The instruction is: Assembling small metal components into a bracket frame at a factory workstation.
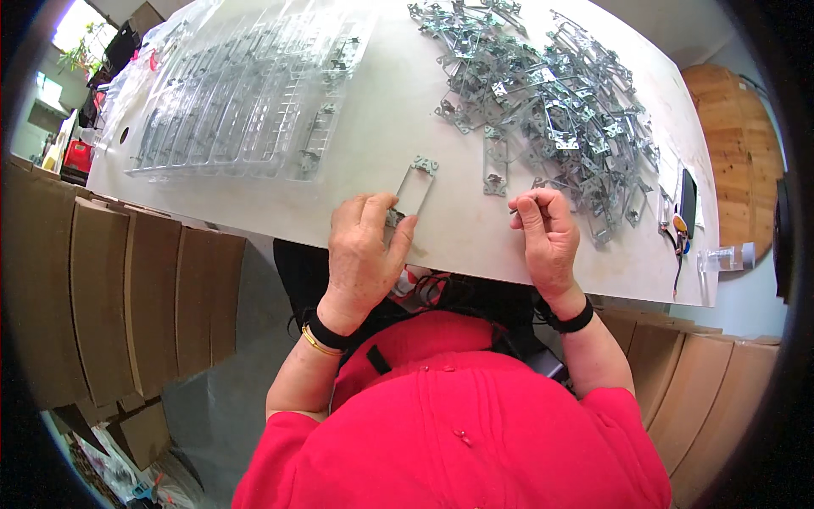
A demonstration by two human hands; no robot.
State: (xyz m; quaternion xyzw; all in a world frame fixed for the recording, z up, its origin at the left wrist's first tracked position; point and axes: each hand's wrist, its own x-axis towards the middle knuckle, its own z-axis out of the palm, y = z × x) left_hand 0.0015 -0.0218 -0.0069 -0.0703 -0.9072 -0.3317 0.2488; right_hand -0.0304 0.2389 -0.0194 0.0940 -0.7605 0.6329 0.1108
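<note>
My left hand (pixel 365 246) grips the near end of a thin rectangular metal frame (pixel 418 181), between thumb and fingers, at the table's front edge. The frame's far end, a flat plate with cut-outs, points away from me. To the right, my right hand (pixel 549 242) is closed in a pinch, with a small dark tip poking out at the fingertips; what it is I cannot make out. Just beyond that hand a similar metal frame (pixel 494 161) lies by itself. A big tangled pile of metal frames (pixel 560 102) spreads behind and right of it.
Clear plastic trays (pixel 237 102) holding metal parts cover the left of the white table (pixel 386 102). A clear cup (pixel 725 258) and a phone-like dark device (pixel 687 199) lie at the right edge. Cardboard boxes (pixel 102 297) stand at left; more boxes (pixel 691 382) stand at right.
</note>
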